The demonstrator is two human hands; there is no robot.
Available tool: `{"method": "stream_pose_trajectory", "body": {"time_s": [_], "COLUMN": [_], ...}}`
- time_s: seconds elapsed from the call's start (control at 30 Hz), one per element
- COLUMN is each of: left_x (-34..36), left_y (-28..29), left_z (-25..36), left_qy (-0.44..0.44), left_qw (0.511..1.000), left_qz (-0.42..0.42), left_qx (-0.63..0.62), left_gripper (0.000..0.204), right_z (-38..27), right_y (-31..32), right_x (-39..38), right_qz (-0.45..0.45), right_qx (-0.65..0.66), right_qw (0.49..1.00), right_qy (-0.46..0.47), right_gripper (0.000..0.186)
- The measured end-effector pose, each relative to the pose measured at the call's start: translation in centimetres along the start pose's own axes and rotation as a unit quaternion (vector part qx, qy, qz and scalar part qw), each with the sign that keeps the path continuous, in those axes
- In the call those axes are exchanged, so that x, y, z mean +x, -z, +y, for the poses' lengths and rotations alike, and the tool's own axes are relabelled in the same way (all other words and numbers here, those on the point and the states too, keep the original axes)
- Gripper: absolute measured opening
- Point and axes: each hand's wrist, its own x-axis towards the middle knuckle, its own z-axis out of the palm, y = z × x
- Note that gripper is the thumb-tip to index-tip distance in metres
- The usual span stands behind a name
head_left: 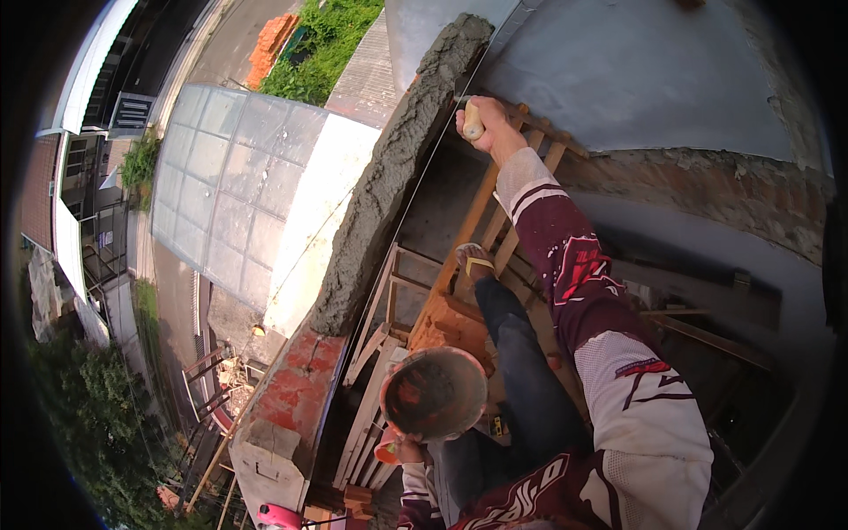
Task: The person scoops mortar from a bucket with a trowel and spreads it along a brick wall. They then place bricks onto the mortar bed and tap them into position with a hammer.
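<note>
My right hand (pixel 496 128) reaches far forward, its fingers wrapped round the pale wooden handle (pixel 474 122) of a trowel. Most of the blade is out of sight; a thin metal part shows beside the wall top. Along that wall lies a long, rough strip of wet grey mortar (pixel 380 199), a taut string (pixel 422 181) running beside it. Low in view, my left hand (pixel 410 450) grips the rim of a round bucket (pixel 435 393), whose inside is stained with mortar. An orange object (pixel 386 448) shows next to this hand; I cannot make out its kind.
Bare reddish wall top (pixel 287 380) continues nearer me. A wooden ladder (pixel 521 212), timber frames (pixel 367 397) and bricks (pixel 450 327) lie below my sandalled foot (pixel 477 258). A grey plastered wall (pixel 645 79) rises at right. Left of the wall is a drop past a translucent roof (pixel 234 177).
</note>
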Motion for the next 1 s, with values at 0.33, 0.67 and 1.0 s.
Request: {"method": "stream_pose_trajectory", "body": {"time_s": [0.33,0.67,1.0], "left_x": [6.0,4.5,0.7], "left_y": [1.1,6.7,17.2], "left_z": [8.5,17.4,22.1], "left_qy": [0.274,-0.021,-0.245], "left_qw": [0.789,0.900,0.813], "left_qz": [0.046,0.144,0.058], "left_qx": [-0.547,-0.410,-0.525], "left_gripper": [0.027,0.079,0.067], "right_z": [15.8,17.3,23.4], "right_y": [15.4,24.6,20.2], "right_x": [-23.6,-45.8,-57.7], "right_qz": [-0.099,-0.191,-0.107], "right_qx": [-0.200,-0.878,-0.835], "right_qw": [0.970,0.395,0.472], "right_qy": [-0.094,0.192,0.262], "right_gripper": [0.037,0.037,0.053]}}
